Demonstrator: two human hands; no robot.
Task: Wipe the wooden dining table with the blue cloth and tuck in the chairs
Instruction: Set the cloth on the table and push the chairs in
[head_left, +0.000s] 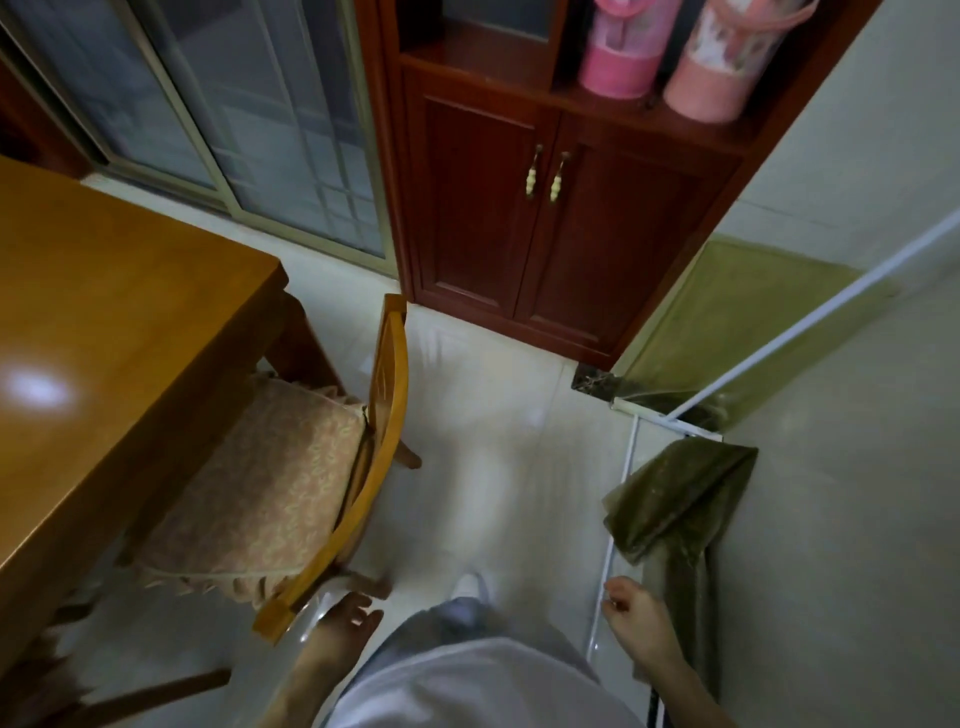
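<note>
Item: honey-coloured wooden dining chair (387, 415) with a curved top rail and a peach patterned seat cushion (270, 467).
- Location: right of the glossy orange-brown wooden dining table (104, 322). The far part of the seat sits under the table's edge, and the rest stands out on the pale tiled floor.
- Axis: the top rail runs near to far, roughly along the table's right edge, so tucking it in would mean a push leftward.

Item: your left hand (348, 623).
- Grip: fingers loose and spread, holding nothing.
- Location: just beside the near end of the rail and right of it. Blur hides whether it touches.
- Note: this is the nearer hand, and it is already on the side to push from.

Item: your right hand (634, 613).
- Grip: loosely curled and apparently empty.
- Location: well apart from the chair, next to an olive-green cloth (675, 499) hanging on the right.

Item: blue cloth. Not in view.

Item: tabletop. It looks bare and shiny where it shows, so wiping is probably done.

Background: dark red wooden cabinet (545, 208) at the far wall.
</note>
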